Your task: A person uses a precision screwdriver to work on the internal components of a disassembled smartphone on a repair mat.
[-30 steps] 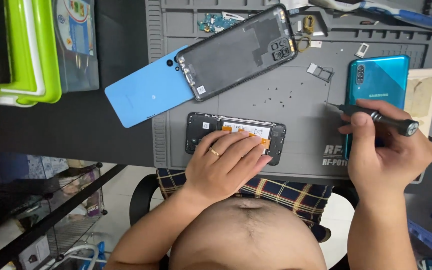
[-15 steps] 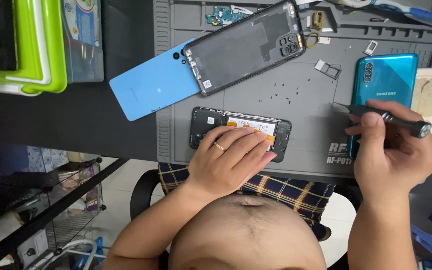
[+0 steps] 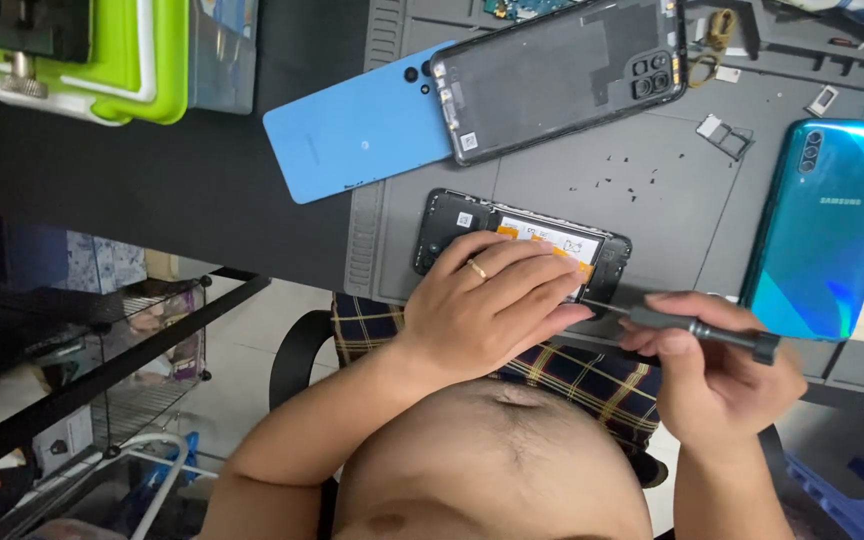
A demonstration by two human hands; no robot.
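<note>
1. Right now the left hand [image 3: 487, 305] is lying flat, fingers spread and pressing down on the opened phone [image 3: 522, 245], which is sitting on the grey work mat [image 3: 652, 200] near the table's front edge, its battery side facing up
2. Meanwhile the right hand [image 3: 717, 375] is pinching a thin screwdriver [image 3: 697, 328], fingers closed around the handle and the tip reaching toward the phone's lower right corner, just beside the left fingertips
3. Slipping is looking like the main risk: the tip is sitting so near the left fingers that a skid off a screw head could be jabbing them or scratching the exposed board
4. Tiny screws [image 3: 612, 185] are lying loose on the mat; a sweeping wrist could be scattering them
5. Nearby, the teal phone [image 3: 827, 225] is lying just beside the right hand, and the dark back cover [image 3: 557, 75] is overlapping the blue panel [image 3: 357, 130], so an elbow could be nudging any of them
6. Compared with a second ago, the right hand is coming down and leftward from over the teal phone to the opened phone's corner, while the left hand is staying planted
</note>
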